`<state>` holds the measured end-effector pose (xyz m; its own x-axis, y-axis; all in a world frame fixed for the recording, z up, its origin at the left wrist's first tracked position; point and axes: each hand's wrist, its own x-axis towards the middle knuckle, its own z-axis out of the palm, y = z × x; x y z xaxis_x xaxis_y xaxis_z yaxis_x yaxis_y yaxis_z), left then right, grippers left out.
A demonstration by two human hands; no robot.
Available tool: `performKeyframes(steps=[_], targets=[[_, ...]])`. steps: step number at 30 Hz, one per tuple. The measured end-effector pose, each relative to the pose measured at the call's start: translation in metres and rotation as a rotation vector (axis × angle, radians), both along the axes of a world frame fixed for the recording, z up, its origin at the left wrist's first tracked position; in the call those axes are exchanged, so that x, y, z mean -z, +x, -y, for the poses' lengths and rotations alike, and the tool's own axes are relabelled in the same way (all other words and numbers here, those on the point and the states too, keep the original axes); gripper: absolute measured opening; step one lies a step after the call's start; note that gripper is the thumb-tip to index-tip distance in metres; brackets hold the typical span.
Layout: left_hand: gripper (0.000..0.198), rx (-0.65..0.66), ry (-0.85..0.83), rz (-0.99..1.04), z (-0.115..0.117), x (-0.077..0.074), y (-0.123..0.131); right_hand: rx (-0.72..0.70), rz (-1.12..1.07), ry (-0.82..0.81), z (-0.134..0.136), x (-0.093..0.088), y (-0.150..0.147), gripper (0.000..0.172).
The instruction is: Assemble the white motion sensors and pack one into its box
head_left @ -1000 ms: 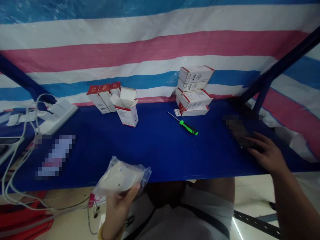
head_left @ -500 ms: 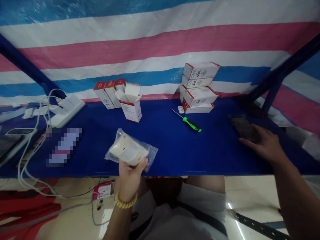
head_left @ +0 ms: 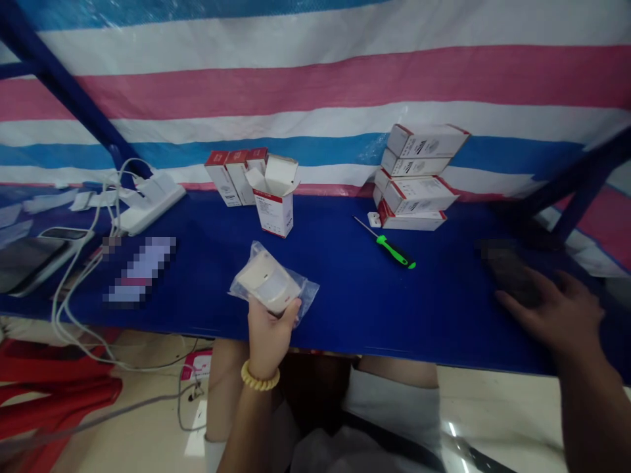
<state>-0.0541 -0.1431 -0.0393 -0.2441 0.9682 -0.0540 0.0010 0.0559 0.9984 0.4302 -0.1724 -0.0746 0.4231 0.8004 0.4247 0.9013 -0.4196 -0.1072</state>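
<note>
My left hand [head_left: 270, 332] is closed on a white motion sensor [head_left: 270, 282] in a clear plastic bag, held above the front part of the table, with the thumb on its lower right edge. At the far right, my right hand [head_left: 562, 312] has its fingers apart around the near end of a dark, phone-like slab [head_left: 513, 270] lying on the table. Thumb and forefinger are on either side of the slab; whether they press on it is hard to see. An opened white and red box [head_left: 275, 211] stands beyond the sensor, flaps up.
Red-topped boxes [head_left: 224, 180] stand behind the opened one. Several white boxes [head_left: 419, 197] are stacked at the back right, near a green-and-black screwdriver [head_left: 394, 251] and a small white piece [head_left: 374, 219]. At left are a power strip [head_left: 152, 207], looping white cables and a blurred-out phone-shaped thing [head_left: 142, 269].
The view has shifted, so the tabletop things appear further right. My right hand's fingers have spread apart at the dark slab. My left hand keeps the bagged sensor.
</note>
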Motion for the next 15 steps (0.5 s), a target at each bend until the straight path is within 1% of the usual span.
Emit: performKeyframes(steps=[2, 5, 7, 8, 10, 13, 14, 15], targets=[[0.044, 0.012, -0.006, 0.007, 0.0, 0.001, -0.001, 0.004, 0.026, -0.014, -0.001, 0.0, -0.003, 0.086], [0.044, 0.046, -0.015, 0.012, -0.002, 0.001, -0.003, -0.044, 0.04, -0.1, -0.002, 0.0, -0.004, 0.072], [0.043, 0.061, -0.013, 0.004, -0.002, 0.001, -0.004, -0.034, 0.021, -0.149, -0.003, -0.001, -0.004, 0.066], [0.041, 0.068, -0.012, -0.002, -0.003, 0.001, -0.004, -0.017, 0.008, -0.151, -0.003, -0.002, -0.005, 0.066], [0.038, 0.079, -0.007, -0.009, -0.003, 0.002, -0.005, 0.023, -0.033, -0.112, -0.004, -0.006, -0.006, 0.076], [0.04, 0.088, 0.012, -0.048, -0.003, 0.005, -0.006, 0.102, -0.194, -0.087, -0.011, -0.016, -0.004, 0.1], [0.041, 0.092, 0.021, -0.073, -0.003, 0.007, -0.007, 0.131, -0.26, -0.106, -0.015, -0.019, -0.001, 0.105], [0.043, 0.097, 0.03, -0.099, -0.003, 0.008, -0.007, 0.167, -0.304, -0.12, -0.021, -0.022, 0.003, 0.106]])
